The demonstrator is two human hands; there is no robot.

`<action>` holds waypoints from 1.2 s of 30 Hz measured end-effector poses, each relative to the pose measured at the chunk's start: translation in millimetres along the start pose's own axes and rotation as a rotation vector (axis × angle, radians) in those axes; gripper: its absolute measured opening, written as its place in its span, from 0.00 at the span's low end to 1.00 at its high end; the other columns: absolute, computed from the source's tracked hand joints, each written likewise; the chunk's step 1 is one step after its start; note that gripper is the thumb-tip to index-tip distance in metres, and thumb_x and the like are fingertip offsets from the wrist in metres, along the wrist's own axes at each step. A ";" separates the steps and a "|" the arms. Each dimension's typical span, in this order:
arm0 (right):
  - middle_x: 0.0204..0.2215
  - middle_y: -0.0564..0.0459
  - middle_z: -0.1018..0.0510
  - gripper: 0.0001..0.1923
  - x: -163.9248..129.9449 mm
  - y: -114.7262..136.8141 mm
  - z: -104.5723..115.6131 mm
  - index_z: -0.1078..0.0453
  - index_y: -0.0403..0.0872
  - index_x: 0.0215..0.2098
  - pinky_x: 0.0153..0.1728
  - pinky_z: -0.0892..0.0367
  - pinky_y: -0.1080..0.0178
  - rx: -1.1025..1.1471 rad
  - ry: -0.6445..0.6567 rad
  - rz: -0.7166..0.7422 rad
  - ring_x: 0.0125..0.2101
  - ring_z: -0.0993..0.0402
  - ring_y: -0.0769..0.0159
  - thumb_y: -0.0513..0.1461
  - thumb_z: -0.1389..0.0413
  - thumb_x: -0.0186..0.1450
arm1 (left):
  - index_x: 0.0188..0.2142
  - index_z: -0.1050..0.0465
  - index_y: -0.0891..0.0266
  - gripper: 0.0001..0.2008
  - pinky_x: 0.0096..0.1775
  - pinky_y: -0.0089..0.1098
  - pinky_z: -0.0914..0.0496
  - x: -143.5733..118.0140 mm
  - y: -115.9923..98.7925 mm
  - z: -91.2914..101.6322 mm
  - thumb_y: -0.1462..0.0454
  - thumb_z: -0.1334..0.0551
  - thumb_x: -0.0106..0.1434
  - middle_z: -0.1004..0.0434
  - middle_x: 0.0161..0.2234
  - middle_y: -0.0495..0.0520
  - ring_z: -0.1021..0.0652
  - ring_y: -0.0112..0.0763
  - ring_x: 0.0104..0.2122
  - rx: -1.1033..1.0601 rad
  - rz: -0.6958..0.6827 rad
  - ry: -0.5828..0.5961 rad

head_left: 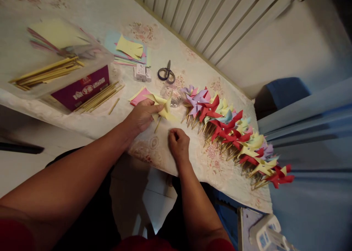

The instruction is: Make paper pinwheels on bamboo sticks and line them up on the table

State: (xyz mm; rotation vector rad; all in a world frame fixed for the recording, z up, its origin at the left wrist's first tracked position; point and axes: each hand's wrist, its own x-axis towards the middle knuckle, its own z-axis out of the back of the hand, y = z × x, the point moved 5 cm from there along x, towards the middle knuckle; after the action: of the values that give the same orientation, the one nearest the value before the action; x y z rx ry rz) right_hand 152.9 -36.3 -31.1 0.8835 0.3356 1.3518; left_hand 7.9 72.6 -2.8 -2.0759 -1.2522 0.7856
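- While the left hand (143,115) closes its thumb and fingers on the yellow pinwheel (162,108), the paper head lies just beyond its fingertips on the desk (154,144), with its wooden stick (157,125) slanting back between the two hands.
- The right hand (178,143) rests on the desk close to the near edge, fingers curled in to a pinch; whether anything small sits in that pinch, I cannot tell.
- The pinwheel looks very light; its folded paper blades are soft and would likely crease or tear if squeezed, so the firmer places to take hold seem to be the stick or the centre where the blades meet.
- Under the pinwheel, touching the left hand's far side, lies a pink paper sheet (139,96).
- Just beyond the pinwheel sits a small clear bag of pins (173,99), too blurred to make out further.
- To the right of both hands runs a long row of finished pinwheels (233,133) in purple, red, yellow and blue, their sticks pointing toward the near edge.
- Beyond the hands lie scissors (166,73), a small white box (142,72) and a stack of coloured paper (129,49).
- Well to the left of the left hand, loose wooden sticks (100,96) lie beside a clear plastic bin (63,69).
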 end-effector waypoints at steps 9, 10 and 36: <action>0.40 0.45 0.25 0.20 -11.7 31.3 -26.4 0.33 0.47 0.60 0.42 0.32 0.60 -0.406 0.241 0.375 0.40 0.29 0.60 0.42 0.53 0.72 | 0.28 0.27 0.67 0.08 0.25 0.26 0.35 -1.8 -23.6 4.4 0.68 0.30 0.48 0.25 0.25 0.51 0.27 0.25 0.23 -0.065 -0.063 0.034; 0.40 0.45 0.26 0.21 -12.0 32.4 -27.8 0.34 0.47 0.61 0.42 0.32 0.61 -0.437 0.258 0.387 0.40 0.29 0.60 0.44 0.53 0.72 | 0.28 0.27 0.68 0.08 0.25 0.26 0.35 -2.3 -25.2 5.4 0.69 0.30 0.48 0.25 0.25 0.52 0.27 0.25 0.23 -0.077 -0.063 0.031; 0.35 0.48 0.29 0.11 -3.4 29.7 -34.5 0.30 0.46 0.38 0.43 0.37 0.61 -0.612 0.123 0.349 0.40 0.34 0.60 0.43 0.50 0.72 | 0.26 0.27 0.67 0.14 0.26 0.25 0.33 -22.9 -17.2 11.3 0.68 0.26 0.41 0.25 0.23 0.49 0.26 0.26 0.23 -0.157 -0.103 -0.004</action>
State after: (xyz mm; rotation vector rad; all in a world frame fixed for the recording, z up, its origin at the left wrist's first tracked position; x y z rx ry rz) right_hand 108.0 -28.2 -33.1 0.3524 -0.1519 1.7051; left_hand -18.8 60.6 6.6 -2.1124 -1.4520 0.6649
